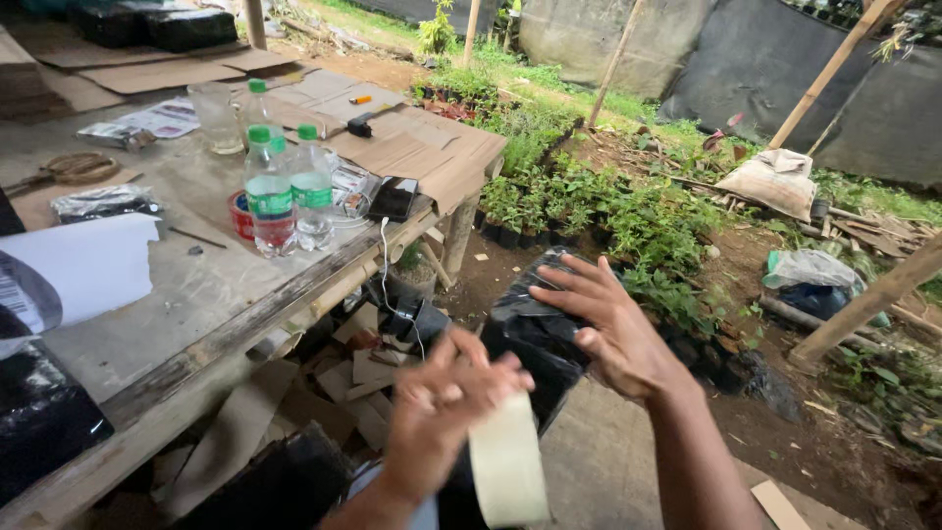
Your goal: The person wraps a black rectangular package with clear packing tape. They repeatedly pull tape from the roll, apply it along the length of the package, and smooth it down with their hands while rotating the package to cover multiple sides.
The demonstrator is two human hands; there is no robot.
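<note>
Outdoors beside a rough wooden worktable [211, 324], the left hand [442, 412] grips a pale roll of tape [505, 471], blurred. Beyond it, the right hand [613, 329] presses spread fingers on a black plastic-wrapped bundle [535, 334]; wrapping looks done, sealing perhaps unfinished. Farther off stand clear water bottles [280, 186] and seedlings [589, 201].

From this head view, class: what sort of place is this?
Probably an outdoor plant nursery's packing area: rows of potted seedlings, a rough wooden workbench, and hands wrapping a black plastic bundle with tape.
</note>
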